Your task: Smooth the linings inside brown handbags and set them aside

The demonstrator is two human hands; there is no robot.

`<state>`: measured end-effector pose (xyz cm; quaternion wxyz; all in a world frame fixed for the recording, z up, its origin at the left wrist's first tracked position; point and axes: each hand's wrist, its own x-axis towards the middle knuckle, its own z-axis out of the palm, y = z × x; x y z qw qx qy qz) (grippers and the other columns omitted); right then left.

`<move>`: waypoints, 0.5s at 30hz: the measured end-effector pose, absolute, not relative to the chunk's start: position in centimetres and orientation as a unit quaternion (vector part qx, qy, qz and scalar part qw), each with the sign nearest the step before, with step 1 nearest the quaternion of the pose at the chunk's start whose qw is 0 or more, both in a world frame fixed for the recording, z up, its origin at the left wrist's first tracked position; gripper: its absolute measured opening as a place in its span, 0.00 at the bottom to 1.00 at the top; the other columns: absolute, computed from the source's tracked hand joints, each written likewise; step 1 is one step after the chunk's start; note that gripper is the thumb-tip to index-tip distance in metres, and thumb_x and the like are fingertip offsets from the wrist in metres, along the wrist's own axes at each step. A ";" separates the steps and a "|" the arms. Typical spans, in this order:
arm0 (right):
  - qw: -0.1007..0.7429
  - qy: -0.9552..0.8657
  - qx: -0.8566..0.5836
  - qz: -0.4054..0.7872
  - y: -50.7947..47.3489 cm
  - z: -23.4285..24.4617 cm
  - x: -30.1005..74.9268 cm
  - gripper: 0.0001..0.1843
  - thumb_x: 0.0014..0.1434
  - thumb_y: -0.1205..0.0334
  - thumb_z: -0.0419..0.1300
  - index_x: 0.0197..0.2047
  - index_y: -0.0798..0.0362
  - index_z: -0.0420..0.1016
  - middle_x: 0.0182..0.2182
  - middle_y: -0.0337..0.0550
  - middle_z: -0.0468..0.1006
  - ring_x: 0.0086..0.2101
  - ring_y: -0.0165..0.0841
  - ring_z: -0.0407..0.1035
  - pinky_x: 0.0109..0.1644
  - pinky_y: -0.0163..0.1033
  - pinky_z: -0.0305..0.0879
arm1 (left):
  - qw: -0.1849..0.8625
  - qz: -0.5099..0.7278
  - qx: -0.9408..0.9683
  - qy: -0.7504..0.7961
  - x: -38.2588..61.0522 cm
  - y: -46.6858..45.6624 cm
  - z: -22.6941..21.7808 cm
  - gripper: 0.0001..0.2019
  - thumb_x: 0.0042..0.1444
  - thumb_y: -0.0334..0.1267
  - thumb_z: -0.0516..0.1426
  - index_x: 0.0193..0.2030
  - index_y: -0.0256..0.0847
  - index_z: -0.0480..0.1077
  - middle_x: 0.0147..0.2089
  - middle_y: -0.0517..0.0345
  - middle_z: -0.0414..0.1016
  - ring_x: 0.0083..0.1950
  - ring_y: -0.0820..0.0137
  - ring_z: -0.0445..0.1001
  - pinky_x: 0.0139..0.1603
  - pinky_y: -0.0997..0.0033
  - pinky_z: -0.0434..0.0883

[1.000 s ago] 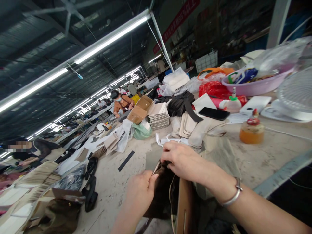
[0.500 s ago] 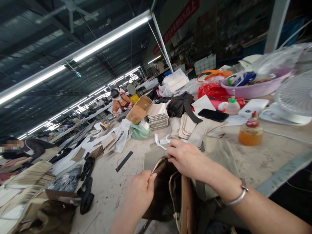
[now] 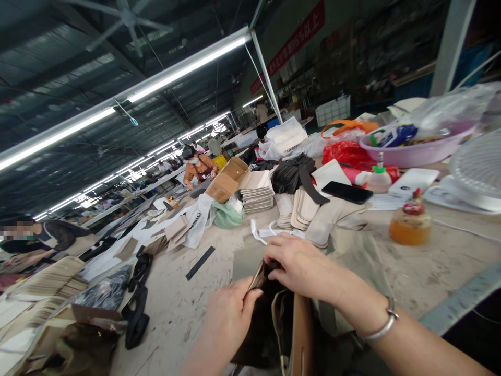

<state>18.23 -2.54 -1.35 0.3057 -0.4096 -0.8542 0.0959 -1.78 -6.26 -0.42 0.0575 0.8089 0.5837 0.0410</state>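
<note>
My left hand [image 3: 230, 316] pinches the upper edge of a dark brown leather piece [image 3: 264, 318] that stands in front of me over the worktable [image 3: 183, 303]. My right hand [image 3: 299, 263], with a silver bracelet at the wrist, is closed on the same edge from the right, fingers curled over the top. A tan flap [image 3: 299, 334] hangs beside the dark piece. Both hands almost touch each other.
Stacks of tan cut pieces [image 3: 305, 209], a black phone [image 3: 346, 192], an orange jar [image 3: 410, 224], a white fan [image 3: 475, 169] and a pink basin [image 3: 415, 151] lie beyond. Black straps [image 3: 136, 308] and card stacks sit at left. Other people work at far benches.
My left hand has moved up and right, closer to my right hand on the leather edge. The view has shifted slightly.
</note>
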 end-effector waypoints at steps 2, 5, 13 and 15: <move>0.295 -0.851 -0.427 0.084 -2.6 -1.3 18.0 0.02 0.53 0.65 0.61 0.33 0.52 0.72 0.33 0.41 0.72 0.38 0.34 0.64 0.39 0.37 0.58 | 0.049 0.036 0.810 0.583 -1.9 -6.1 -0.6 0.12 0.62 0.40 0.47 0.35 0.43 0.70 0.28 0.60 0.75 0.29 0.69 0.73 0.29 0.74 0.58; 0.294 -0.841 -0.449 0.068 -2.7 -1.2 17.9 0.06 0.56 0.70 0.55 0.34 0.52 0.72 0.33 0.42 0.73 0.38 0.34 0.65 0.38 0.36 0.57 | 0.033 0.032 0.809 0.586 -2.1 -6.0 -0.7 0.13 0.63 0.40 0.46 0.33 0.43 0.68 0.26 0.60 0.73 0.28 0.69 0.72 0.28 0.73 0.57; 0.301 -0.865 -0.394 0.082 -2.6 -1.3 18.2 0.14 0.54 0.74 0.52 0.37 0.49 0.75 0.36 0.42 0.70 0.39 0.32 0.63 0.41 0.35 0.58 | 0.054 0.013 0.811 0.582 -1.7 -5.7 0.1 0.12 0.62 0.41 0.48 0.32 0.42 0.67 0.28 0.60 0.73 0.30 0.69 0.72 0.29 0.73 0.57; 0.301 -0.864 -0.394 0.086 -2.6 -1.3 18.2 0.11 0.53 0.72 0.55 0.36 0.50 0.76 0.36 0.42 0.70 0.39 0.33 0.63 0.41 0.35 0.58 | 0.062 0.011 0.810 0.583 -1.6 -5.8 0.2 0.10 0.61 0.42 0.49 0.34 0.42 0.68 0.29 0.59 0.74 0.31 0.68 0.72 0.30 0.73 0.58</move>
